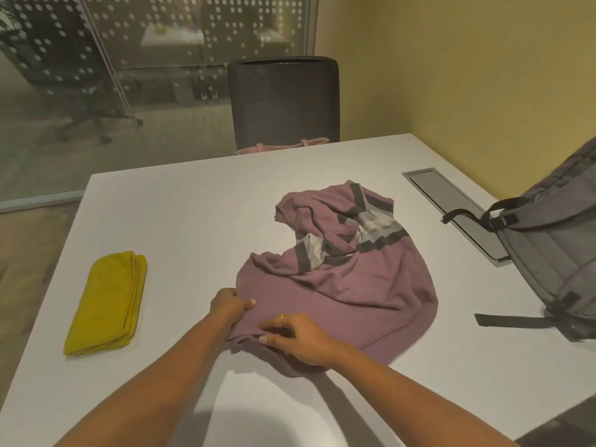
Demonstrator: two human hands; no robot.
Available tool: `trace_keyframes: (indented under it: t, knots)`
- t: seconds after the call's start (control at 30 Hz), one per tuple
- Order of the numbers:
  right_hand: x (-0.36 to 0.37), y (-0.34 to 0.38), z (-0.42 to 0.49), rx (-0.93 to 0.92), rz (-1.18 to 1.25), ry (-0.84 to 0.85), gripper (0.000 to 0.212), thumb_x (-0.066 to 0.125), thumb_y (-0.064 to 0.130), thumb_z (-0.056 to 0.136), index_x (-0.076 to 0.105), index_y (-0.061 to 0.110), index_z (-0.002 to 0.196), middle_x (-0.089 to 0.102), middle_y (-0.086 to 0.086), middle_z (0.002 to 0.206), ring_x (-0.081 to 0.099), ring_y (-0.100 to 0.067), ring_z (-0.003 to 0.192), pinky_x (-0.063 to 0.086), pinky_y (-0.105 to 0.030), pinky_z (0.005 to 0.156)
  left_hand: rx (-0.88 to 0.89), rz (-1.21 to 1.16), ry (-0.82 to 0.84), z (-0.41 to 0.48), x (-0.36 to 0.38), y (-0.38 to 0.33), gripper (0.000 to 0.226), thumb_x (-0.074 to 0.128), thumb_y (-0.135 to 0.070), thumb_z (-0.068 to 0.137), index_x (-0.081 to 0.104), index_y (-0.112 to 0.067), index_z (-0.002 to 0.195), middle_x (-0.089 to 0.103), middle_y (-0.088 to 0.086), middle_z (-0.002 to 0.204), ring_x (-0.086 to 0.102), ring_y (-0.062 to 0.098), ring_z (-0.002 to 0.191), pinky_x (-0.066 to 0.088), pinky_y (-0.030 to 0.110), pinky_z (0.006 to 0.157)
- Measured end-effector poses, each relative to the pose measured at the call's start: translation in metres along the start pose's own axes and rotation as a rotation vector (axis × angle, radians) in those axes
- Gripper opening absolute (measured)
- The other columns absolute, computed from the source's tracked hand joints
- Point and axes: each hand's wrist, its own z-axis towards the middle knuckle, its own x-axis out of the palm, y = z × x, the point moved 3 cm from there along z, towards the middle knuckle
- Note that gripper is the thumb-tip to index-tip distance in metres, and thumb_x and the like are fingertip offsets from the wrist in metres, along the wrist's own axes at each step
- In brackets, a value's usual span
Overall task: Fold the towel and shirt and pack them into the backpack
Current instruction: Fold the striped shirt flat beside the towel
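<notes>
Mauve fabric fills the middle of the frame: the striped shirt [342,285] lies crumpled on the white table [180,214]. Your left hand [230,306] pinches its near hem, thumb on top, and your right hand [298,338], wearing a gold ring [282,316], grips the same edge just beside it. At lower left the yellow towel [108,301] lies folded. At the right edge, the grey backpack [548,259] rests on the table, well apart from the shirt.
</notes>
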Motion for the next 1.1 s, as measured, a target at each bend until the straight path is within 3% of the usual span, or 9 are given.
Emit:
trace_keyframes:
  t: [0.13,0.27,0.4,0.5,0.63,0.7,0.77,0.93,1.1]
  knots:
    - [-0.032,-0.023,-0.003,0.044,-0.047,-0.221,0.026,0.059,0.033,0.09,0.069,0.013,0.102,0.07,-0.005,0.104,0.063,-0.016,0.093,0.049,-0.033,0.089,0.021,0.031,-0.122,0.009,-0.03,0.009,0.04,0.064,-0.009,0.084,0.055,0.002,0.122,0.06,0.022,0.12,0.058,0.037,0.104,0.047,0.039,0.09]
    - [-0.075,-0.067,-0.013,0.271,-0.367,-0.496,0.025,0.056,0.029,0.09,0.066,0.013,0.107,0.063,-0.006,0.116,0.052,-0.022,0.111,0.045,-0.035,0.093,-0.019,0.107,-0.268,0.016,-0.068,0.028,0.039,0.064,-0.009,0.084,0.055,0.003,0.12,0.059,0.025,0.119,0.056,0.04,0.105,0.046,0.042,0.088]
    - [-0.091,-0.1,-0.025,0.502,-0.565,-0.379,0.039,0.051,0.038,0.091,0.054,0.016,0.124,0.044,-0.003,0.14,0.037,-0.024,0.129,0.036,-0.041,0.102,-0.034,0.189,-0.376,0.017,-0.098,0.049,0.033,0.065,-0.008,0.081,0.059,0.007,0.111,0.062,0.029,0.112,0.058,0.042,0.1,0.047,0.044,0.085]
    - [-0.079,-0.107,-0.024,0.489,-0.504,-0.291,0.049,0.055,0.037,0.089,0.047,0.012,0.13,0.037,-0.008,0.143,0.036,-0.028,0.129,0.035,-0.036,0.105,-0.005,0.342,-0.397,0.01,-0.103,0.051,0.033,0.063,-0.013,0.083,0.058,0.005,0.111,0.061,0.028,0.113,0.057,0.042,0.101,0.045,0.042,0.081]
    - [-0.062,-0.093,-0.016,0.372,-0.53,-0.282,0.027,0.057,0.026,0.086,0.058,0.005,0.103,0.05,-0.011,0.106,0.05,-0.028,0.103,0.039,-0.029,0.082,0.053,0.608,-0.505,0.001,-0.092,0.031,0.043,0.057,-0.024,0.086,0.05,-0.007,0.125,0.045,0.021,0.131,0.041,0.038,0.121,0.037,0.049,0.097]
    - [-0.055,-0.082,-0.011,0.315,-0.45,-0.246,0.022,0.059,0.026,0.083,0.05,0.011,0.07,0.046,-0.006,0.082,0.049,-0.023,0.075,0.034,-0.026,0.066,0.169,0.678,-0.463,0.002,-0.077,0.014,0.049,0.06,-0.021,0.084,0.046,-0.009,0.129,0.041,0.017,0.134,0.037,0.035,0.125,0.036,0.048,0.098]
    - [-0.052,-0.073,-0.003,0.297,-0.354,-0.121,0.045,0.062,0.032,0.083,0.034,0.016,0.052,0.039,-0.004,0.059,0.038,-0.016,0.054,0.031,-0.029,0.059,0.315,0.687,-0.358,0.006,-0.058,-0.004,0.05,0.06,-0.019,0.083,0.046,-0.009,0.13,0.042,0.015,0.134,0.04,0.033,0.124,0.037,0.043,0.1]
    - [-0.063,-0.061,0.006,0.44,0.045,0.3,0.03,0.069,0.041,0.079,0.066,0.016,0.063,0.065,0.004,0.058,0.059,-0.008,0.052,0.049,-0.02,0.059,0.592,0.645,-0.063,0.015,-0.006,-0.06,0.046,0.06,-0.017,0.084,0.047,-0.007,0.127,0.047,0.014,0.132,0.047,0.029,0.119,0.042,0.036,0.098]
    - [-0.107,-0.067,0.02,0.401,-0.417,-0.25,0.02,0.059,0.031,0.087,0.066,0.014,0.079,0.067,-0.009,0.087,0.061,-0.025,0.083,0.047,-0.031,0.071,0.678,0.624,0.105,0.02,0.044,-0.109,0.055,0.062,-0.019,0.085,0.041,-0.006,0.134,0.045,0.014,0.138,0.046,0.03,0.124,0.038,0.035,0.099]
